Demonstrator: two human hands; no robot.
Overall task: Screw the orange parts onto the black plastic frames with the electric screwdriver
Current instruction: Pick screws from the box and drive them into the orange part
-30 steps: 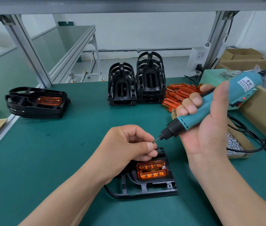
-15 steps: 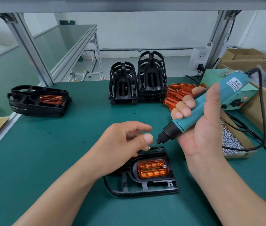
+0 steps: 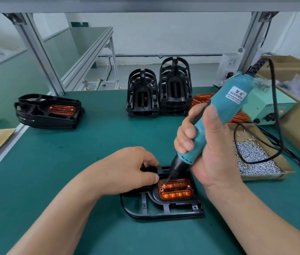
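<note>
Since a second ago the electric screwdriver [image 3: 219,115] has swung from a slant near the left thumb to a steeper stance, and its bit now points down at the left end of the orange part [image 3: 175,189], where a small screw [image 3: 163,185] shows at the tip. The right hand [image 3: 210,150] is wrapped fully round the tool's teal body, thumb laid along the side facing the camera. The left hand [image 3: 127,172] has dropped from the bit to the black plastic frame [image 3: 163,208]: its fingers curl over the frame's far bar and its thumb lies just beside the orange part, bracing the piece on the green surface [image 3: 71,162]. That frame lies flat between and just below the two hands, with the orange part seated in its recess. A second screw [image 3: 189,186] already sits at the part's right end, nearer the right hand, so the step in hand looks like driving the left fastener, the last one for this piece as far as I can see. What comes next calls for keeping the bit square in the screw head, pressing straight down while the tool runs, and the left hand holding the frame from turning. Loose screws lie in a cardboard tray [image 3: 256,159] beyond the right hand.
</note>
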